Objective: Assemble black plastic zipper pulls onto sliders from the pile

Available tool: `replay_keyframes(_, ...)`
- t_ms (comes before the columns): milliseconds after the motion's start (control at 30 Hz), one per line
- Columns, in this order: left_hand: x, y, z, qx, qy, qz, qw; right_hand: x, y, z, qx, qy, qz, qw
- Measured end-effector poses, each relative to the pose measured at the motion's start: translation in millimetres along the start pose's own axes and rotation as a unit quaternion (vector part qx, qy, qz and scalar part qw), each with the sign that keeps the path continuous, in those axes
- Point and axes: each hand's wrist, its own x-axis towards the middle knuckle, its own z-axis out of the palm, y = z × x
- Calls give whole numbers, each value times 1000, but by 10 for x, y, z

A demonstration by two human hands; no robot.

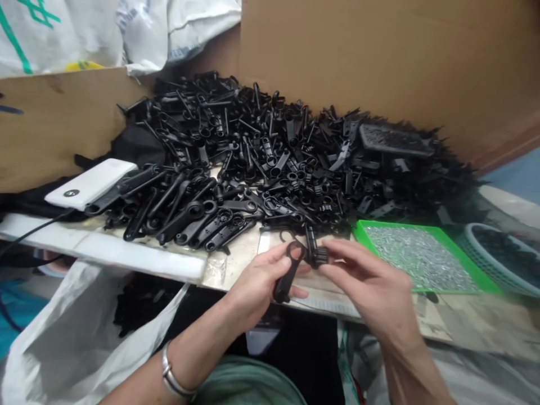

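My left hand [262, 281] holds a black plastic arm-shaped part [287, 274] with a ring at its upper end, pinched near that ring. Close beside it, my right hand [373, 284] grips a small black ribbed part [320, 255] between thumb and fingers. A narrow upright black piece [311, 239] stands just at this ribbed part; whether they are joined I cannot tell. Both hands are over the front edge of the table, in front of a large heap of black plastic parts [270, 152].
A green tray [363, 232] of small silvery pieces lies to the right, beside a pale basket [475, 233] of dark parts. A white power bank [90, 183] with a cable sits at left. Cardboard [379, 56] stands behind. An open white sack [54, 332] is below left.
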Motion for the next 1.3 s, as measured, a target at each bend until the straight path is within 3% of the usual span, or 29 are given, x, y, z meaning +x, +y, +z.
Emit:
replay_keyframes(167,-23,-7,-4,28,-13,31,999,14,-19,269,-72,-3,-74,995)
replay_keyframes(367,-24,-47,-3,62,-1,66,996,8,13,300,-97,-54,-103,989)
replay_keyframes(500,-16,-51,21,124,4,103,987,-4,26,301,-123,-54,-105,985)
replay_keyframes(700,-57,1,27,293,32,137,946,-35,-15,334,-163,-13,-134,977)
replay_keyframes(900,-155,-50,67,380,43,199,902,-112,-50,315,-195,29,-194,961)
replay_keyframes(1033,-183,-104,89,434,30,244,867,-133,-22,304,-162,33,-180,970)
replay_keyframes(1133,-186,-96,47,450,10,224,864,-126,-28,287,-125,16,-158,979)
replay_keyframes(1200,-191,-73,-18,467,7,209,859,-126,-58,260,-77,-26,-120,989)
replay_keyframes(1300,-211,-38,-136,507,52,192,838,-132,-111,204,22,-142,-37,989)
